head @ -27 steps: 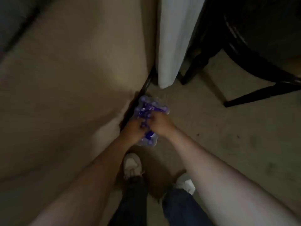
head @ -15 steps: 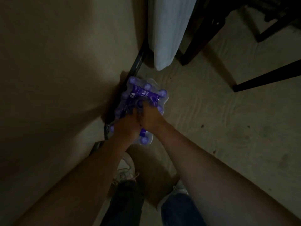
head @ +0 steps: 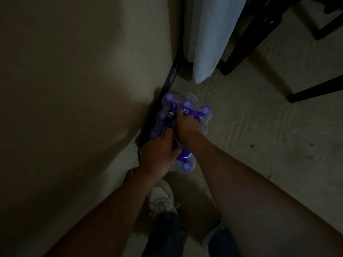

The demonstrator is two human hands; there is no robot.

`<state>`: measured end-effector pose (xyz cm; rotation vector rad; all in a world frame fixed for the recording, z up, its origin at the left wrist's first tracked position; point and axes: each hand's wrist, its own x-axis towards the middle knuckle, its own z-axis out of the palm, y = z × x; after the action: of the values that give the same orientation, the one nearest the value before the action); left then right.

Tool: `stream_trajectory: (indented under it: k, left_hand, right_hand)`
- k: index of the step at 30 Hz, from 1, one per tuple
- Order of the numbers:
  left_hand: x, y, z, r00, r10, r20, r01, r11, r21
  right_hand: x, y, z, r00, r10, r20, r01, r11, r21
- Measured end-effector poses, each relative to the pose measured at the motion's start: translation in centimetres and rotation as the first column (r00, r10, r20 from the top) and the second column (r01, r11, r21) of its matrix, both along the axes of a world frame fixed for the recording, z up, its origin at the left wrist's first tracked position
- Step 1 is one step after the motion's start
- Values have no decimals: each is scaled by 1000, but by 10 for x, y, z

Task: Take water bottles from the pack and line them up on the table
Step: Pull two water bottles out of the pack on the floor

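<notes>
**Pack on the floor, wrap not yet opened**

Down on the floor, hard against the foot of the wall, sits the pack of water bottles in its clear wrap with a purple band across the top. From the head view, both hands are on its top face. The left hand is curled tight on the near part of the wrap; the right hand is clenched just beyond it on the purple band, the two touching. They look set to tear the film apart, though the dim light hides the fingertips.

By my reading the task has hardly begun: no bottle is out, no table top is in view, and every bottle has yet to be lifted and lined up.

Seven purple caps show through the wrap; others may lie hidden under the hands. Two white shoes stand near the pack, a pale hanging cloth drops beyond it, and dark furniture legs cross the far right.
</notes>
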<state>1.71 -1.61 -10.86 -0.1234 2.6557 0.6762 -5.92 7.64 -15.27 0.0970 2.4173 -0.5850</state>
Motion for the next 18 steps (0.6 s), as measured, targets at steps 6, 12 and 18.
stream_trajectory:
  k: [6,12,18]
  left_hand:
    - [-6,-4,65,996,86,36,-90,988,123]
    - [-44,4,174,994,108,-36,-102,985,142]
    - [-116,49,326,997,-54,-62,63,985,158]
  right_hand:
    - [0,16,61,996,-88,-6,86,984,-154]
    - [-20,53,189,986,64,-152,-100,966,-239]
    - [-65,125,368,952,-23,-304,-77,947,-312]
